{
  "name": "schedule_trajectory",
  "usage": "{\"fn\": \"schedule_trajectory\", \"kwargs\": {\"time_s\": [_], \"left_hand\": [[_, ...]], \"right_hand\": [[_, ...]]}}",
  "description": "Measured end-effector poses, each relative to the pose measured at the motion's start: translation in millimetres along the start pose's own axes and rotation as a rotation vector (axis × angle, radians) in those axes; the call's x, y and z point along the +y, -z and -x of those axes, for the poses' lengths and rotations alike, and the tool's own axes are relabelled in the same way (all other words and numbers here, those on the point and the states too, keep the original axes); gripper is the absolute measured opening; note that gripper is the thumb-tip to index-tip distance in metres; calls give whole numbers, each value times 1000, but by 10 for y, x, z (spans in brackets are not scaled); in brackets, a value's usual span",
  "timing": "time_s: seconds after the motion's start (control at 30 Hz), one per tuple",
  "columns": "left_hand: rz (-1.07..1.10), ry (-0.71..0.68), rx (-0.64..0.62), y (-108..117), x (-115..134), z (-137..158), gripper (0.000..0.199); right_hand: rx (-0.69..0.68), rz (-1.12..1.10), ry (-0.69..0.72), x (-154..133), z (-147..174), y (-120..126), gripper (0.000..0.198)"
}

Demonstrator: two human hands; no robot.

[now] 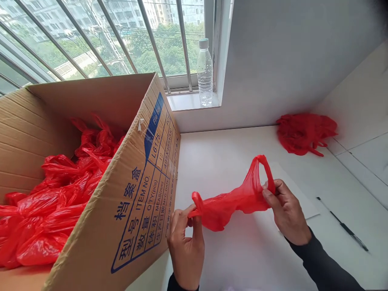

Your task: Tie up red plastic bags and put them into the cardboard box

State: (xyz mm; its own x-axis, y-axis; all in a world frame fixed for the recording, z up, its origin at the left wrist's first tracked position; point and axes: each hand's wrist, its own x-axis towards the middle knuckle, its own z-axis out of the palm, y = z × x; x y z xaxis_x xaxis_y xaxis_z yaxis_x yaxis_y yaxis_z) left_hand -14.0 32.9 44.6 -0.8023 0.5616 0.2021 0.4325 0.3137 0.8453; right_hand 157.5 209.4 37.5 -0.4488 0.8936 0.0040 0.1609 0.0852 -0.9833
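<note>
A red plastic bag (230, 204) is stretched between my two hands above the white table. My left hand (186, 244) pinches its left end, close to the side of the cardboard box. At the other end, my right hand (286, 212) grips the bag beside a handle loop that sticks up. The bag looks flat and thin, with nothing visible inside. Left of my hands stands the large open cardboard box (142, 194), printed in blue. Several shiny red plastic bags (66, 198) lie heaped in it, bunched or knotted.
A pile of red plastic bags (306, 133) lies at the table's back right. A pen (342, 224) and a white paper sheet (298, 198) rest on the table (218, 153). A clear bottle (205, 74) stands on the sill by the barred window.
</note>
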Motion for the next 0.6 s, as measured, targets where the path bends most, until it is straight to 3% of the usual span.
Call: {"fn": "schedule_trajectory", "kwargs": {"time_s": [0.1, 0.17, 0.27, 0.37, 0.4, 0.5, 0.53, 0.6], "left_hand": [[180, 91, -207, 61, 93, 17, 21], [260, 105, -266, 90, 178, 19, 14], [230, 116, -253, 124, 271, 27, 15], [201, 137, -246, 122, 276, 44, 24], [211, 137, -242, 110, 262, 51, 26], [235, 162, -219, 56, 218, 66, 26], [233, 169, -206, 39, 210, 71, 23], [215, 156, -182, 20, 207, 82, 15]], "right_hand": [[-34, 33, -2, -73, 25, 3, 27], [-53, 63, 14, -102, 23, -7, 30], [-40, 115, 69, -99, -25, 22, 32], [4, 122, 120, -122, -47, 101, 20], [61, 108, 165, -156, -28, 124, 18], [251, 3, 433, -334, 113, 132, 36], [192, -26, 514, -400, 168, 107, 39], [-157, 11, 589, -496, 242, 17, 39]]}}
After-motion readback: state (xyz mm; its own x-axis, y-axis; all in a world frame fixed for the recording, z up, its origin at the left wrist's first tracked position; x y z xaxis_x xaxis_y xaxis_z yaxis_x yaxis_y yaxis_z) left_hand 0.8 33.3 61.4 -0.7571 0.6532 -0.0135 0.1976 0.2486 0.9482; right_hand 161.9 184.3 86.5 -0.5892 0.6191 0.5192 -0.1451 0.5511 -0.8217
